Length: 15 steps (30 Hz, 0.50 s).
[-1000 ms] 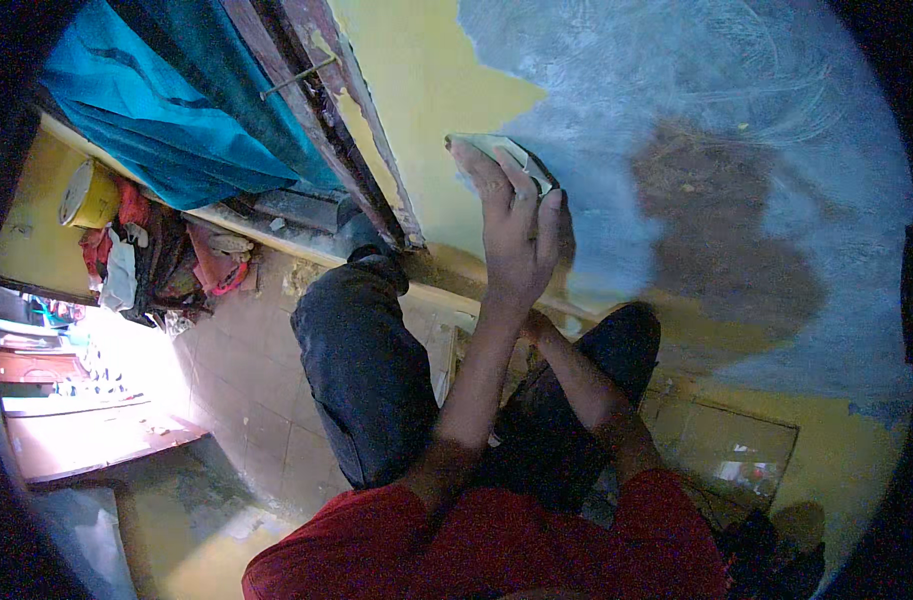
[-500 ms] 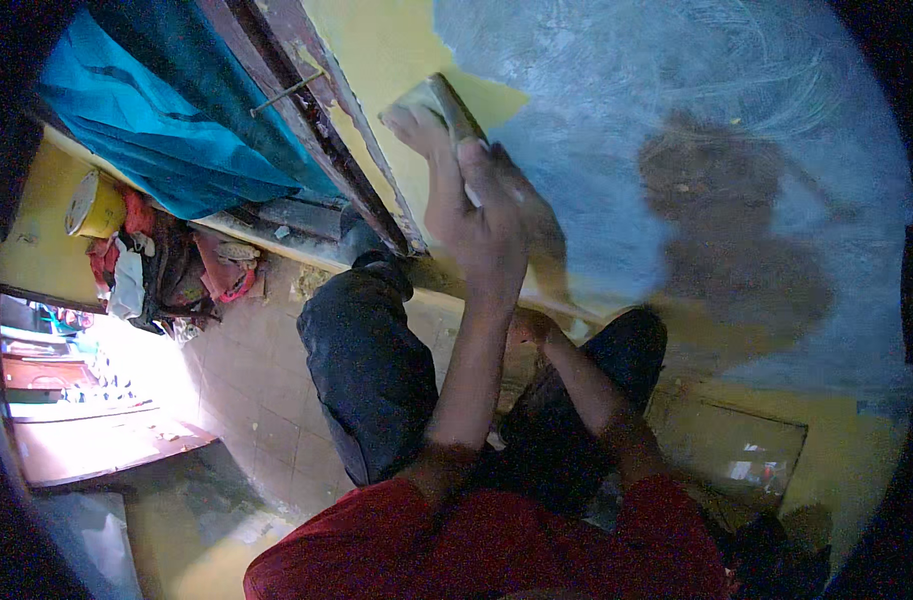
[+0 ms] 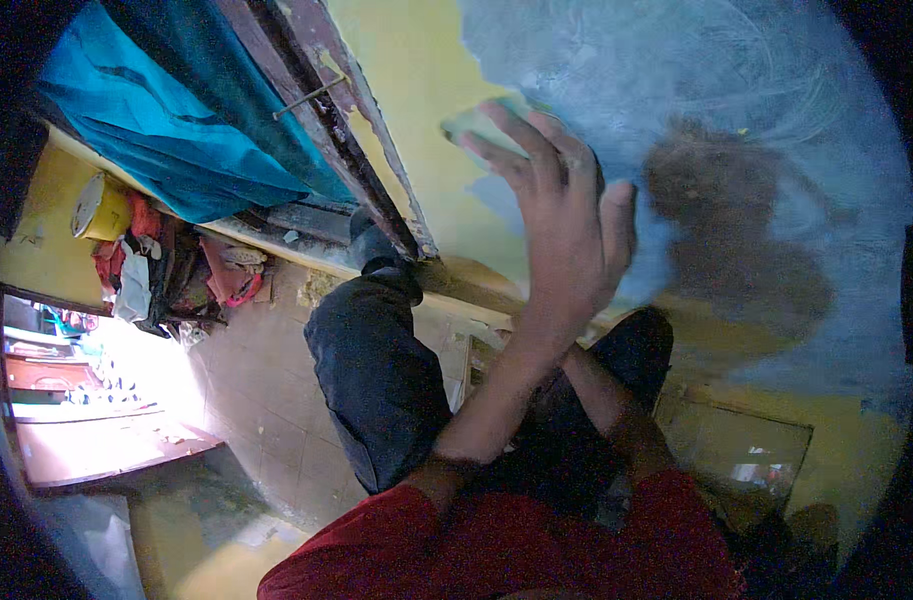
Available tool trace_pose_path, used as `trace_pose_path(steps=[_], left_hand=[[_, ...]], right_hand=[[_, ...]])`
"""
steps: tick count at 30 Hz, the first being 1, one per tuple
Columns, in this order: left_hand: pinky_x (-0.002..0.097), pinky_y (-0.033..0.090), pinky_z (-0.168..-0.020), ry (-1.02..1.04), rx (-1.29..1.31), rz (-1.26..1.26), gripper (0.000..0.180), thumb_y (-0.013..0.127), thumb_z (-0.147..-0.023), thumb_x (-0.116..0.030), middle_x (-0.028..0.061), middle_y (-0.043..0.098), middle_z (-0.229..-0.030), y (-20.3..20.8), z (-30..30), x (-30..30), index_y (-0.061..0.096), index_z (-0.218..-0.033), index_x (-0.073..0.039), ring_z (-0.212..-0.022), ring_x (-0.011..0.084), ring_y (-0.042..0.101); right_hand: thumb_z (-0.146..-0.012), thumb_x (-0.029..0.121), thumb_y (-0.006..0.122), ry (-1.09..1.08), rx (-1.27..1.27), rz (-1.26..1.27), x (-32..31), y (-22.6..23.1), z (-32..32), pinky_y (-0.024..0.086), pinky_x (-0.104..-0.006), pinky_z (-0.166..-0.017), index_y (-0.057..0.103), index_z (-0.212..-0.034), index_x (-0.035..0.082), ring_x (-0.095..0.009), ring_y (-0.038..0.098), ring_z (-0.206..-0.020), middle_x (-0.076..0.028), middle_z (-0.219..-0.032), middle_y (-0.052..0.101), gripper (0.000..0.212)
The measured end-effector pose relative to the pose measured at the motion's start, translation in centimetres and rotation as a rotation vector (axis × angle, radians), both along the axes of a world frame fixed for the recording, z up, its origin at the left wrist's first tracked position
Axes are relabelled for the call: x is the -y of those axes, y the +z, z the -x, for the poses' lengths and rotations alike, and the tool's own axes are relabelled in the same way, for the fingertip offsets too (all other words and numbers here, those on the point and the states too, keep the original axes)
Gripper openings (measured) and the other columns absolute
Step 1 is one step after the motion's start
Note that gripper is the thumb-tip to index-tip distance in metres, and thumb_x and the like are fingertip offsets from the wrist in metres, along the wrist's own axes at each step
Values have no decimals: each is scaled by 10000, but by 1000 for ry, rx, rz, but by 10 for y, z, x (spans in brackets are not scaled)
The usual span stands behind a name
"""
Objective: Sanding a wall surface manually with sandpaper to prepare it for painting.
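My left hand point(image 3: 571, 220) reaches up to the wall, its fingers over a flat, pale block point(image 3: 458, 122) held against the surface. The thumb sticks out to the right, and the block is partly hidden and blurred, so its exact kind is unclear. Under the hand the wall changes from yellow paint point(image 3: 401, 60) to a patchy blue-grey coat point(image 3: 596, 60) with swirl marks. My right forearm point(image 3: 606, 400) passes behind the left one near my bent knee. The left forearm hides my right hand.
A rough wooden frame point(image 3: 351, 130) with a protruding nail point(image 3: 309, 98) borders the wall, beside a teal curtain point(image 3: 166, 120). To the left are a yellow bucket point(image 3: 101, 208) and piled cloths point(image 3: 136, 280). A dark-edged glossy panel point(image 3: 736, 450) is at lower right.
My left hand has moved right and slightly down along the wall, and the block now lies flatter under the fingers. My right hand has gone from sight behind the left forearm.
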<state>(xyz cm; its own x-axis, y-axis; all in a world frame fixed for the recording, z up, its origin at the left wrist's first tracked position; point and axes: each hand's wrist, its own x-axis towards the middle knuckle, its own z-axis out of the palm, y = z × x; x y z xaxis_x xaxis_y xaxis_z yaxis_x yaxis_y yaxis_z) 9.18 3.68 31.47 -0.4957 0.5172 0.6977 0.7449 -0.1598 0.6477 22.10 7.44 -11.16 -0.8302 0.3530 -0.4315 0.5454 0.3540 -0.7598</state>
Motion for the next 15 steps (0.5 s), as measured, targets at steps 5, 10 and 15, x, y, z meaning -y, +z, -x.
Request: trace_pose_path(steps=[5,10,15], left_hand=[[734,26,-1188,28,-53,-24,749,366,-1103,-451,432,-52,-1641,5,16,0,241,-1547,139,-1486,666,-116],[727,8,-1194,-47,84,-42,726,373,-1097,-383,435,-1,-1641,20,4,4,228,-1517,191,-1497,655,-88],[704,11,-1208,87,-35,-49,733,386,-1100,-402,416,16,-1653,13,11,-6,241,-1520,182,-1503,652,-59]], right_hand=[[-952,352,715,1,-37,16,11,-1,15,544,-401,-923,652,-1197,83,-188,626,-952,-87,-1070,680,370],[-951,354,716,-20,0,-21,-1,5,-1,545,-399,-919,652,-1192,84,-186,625,-946,-86,-1063,680,368],[-950,355,718,8,-39,12,11,8,14,547,-398,-915,652,-1187,85,-185,625,-939,-84,-1055,679,366]])
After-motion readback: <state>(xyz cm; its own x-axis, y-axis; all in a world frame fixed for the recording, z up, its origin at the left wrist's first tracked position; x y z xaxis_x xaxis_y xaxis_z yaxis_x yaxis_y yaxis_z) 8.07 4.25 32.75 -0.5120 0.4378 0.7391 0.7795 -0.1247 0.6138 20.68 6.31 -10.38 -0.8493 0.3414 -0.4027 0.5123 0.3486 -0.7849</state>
